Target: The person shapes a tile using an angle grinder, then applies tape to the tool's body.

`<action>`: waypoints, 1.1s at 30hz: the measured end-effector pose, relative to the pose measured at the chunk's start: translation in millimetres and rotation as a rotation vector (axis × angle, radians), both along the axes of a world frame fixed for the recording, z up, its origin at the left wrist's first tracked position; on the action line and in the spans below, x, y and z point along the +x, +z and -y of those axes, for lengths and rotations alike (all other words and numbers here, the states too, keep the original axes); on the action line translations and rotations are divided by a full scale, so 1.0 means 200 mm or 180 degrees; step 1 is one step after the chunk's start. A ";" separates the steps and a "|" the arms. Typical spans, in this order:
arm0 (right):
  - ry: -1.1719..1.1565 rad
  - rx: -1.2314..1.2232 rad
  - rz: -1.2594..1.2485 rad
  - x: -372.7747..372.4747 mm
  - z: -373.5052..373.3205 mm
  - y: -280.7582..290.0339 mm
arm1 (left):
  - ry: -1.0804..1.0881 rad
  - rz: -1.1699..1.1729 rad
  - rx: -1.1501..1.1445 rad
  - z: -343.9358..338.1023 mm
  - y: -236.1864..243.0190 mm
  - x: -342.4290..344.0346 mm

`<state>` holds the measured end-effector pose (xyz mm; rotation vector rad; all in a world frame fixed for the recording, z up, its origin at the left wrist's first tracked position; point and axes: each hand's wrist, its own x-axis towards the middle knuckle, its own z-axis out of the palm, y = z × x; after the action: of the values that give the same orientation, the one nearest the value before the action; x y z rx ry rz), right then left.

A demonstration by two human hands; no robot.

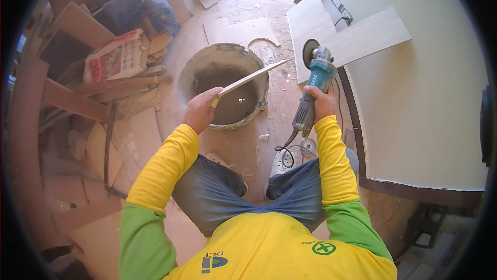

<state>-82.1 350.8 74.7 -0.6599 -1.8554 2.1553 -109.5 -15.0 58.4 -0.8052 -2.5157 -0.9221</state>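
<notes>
My right hand (322, 103) is wrapped round the body of a teal and grey angle grinder (319, 77), held with its head pointing away from me. A dark round disc (310, 52) sits at the grinder's far end, apart from the strip. In my left hand (202, 109) is one end of a long, narrow, pale strip (253, 79), possibly cut tile. The strip slants up to the right over a round bucket (186, 80) with grey, wet-looking contents. The grinder's cord (291, 139) hangs from its near end, looping near my right shoe.
Cut pale boards or tiles (357, 36) lean by the wall, below a socket (341, 9) with a plug in it. Red and white sack (116, 57), blue plastic sheeting (140, 10) and offcuts are piled at left. A small disc (308, 147) lies beside my right shoe (282, 162).
</notes>
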 end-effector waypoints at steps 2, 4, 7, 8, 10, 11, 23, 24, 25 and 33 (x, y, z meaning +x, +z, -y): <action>0.0124 0.0213 -0.0010 0.02 0.03 -0.03 | 0.0003 -0.0020 0.0045 -0.02 0.01 0.01; 0.0234 0.0438 -0.0026 0.03 0.06 -0.07 | 0.0320 0.0503 0.0442 -0.05 0.03 0.01; 0.0672 0.1217 -0.0125 0.05 0.15 -0.06 | 0.0631 0.0959 0.0512 -0.04 0.05 -0.01; 0.0699 0.1207 -0.0134 0.06 0.20 -0.03 | 0.0661 0.0953 0.0507 -0.03 0.05 -0.02; 0.0840 0.1396 0.0025 0.07 0.28 0.01 | 0.0662 0.1100 0.0854 -0.02 0.05 -0.02; 0.0857 0.1394 0.0015 0.07 0.30 0.01 | 0.0680 0.1092 0.0855 -0.02 0.05 -0.03; 0.1568 0.1421 -0.0061 0.08 0.54 0.02 | 0.0476 0.1783 0.1610 -0.05 0.09 -0.05; 0.1587 0.1583 -0.0137 0.08 0.55 0.01 | 0.0494 0.1695 0.1502 -0.04 0.09 -0.05; 0.1604 0.1746 -0.0213 0.08 0.56 0.00 | 0.0511 0.1609 0.1394 -0.04 0.09 -0.06; 0.1683 0.1640 -0.0091 0.09 0.60 0.08 | 0.0451 0.1605 0.1424 -0.02 0.05 -0.09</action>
<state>-63.9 231.6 90.9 -0.0258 -2.6434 1.7734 -127.4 -11.3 67.4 -0.2709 -2.5475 -1.7240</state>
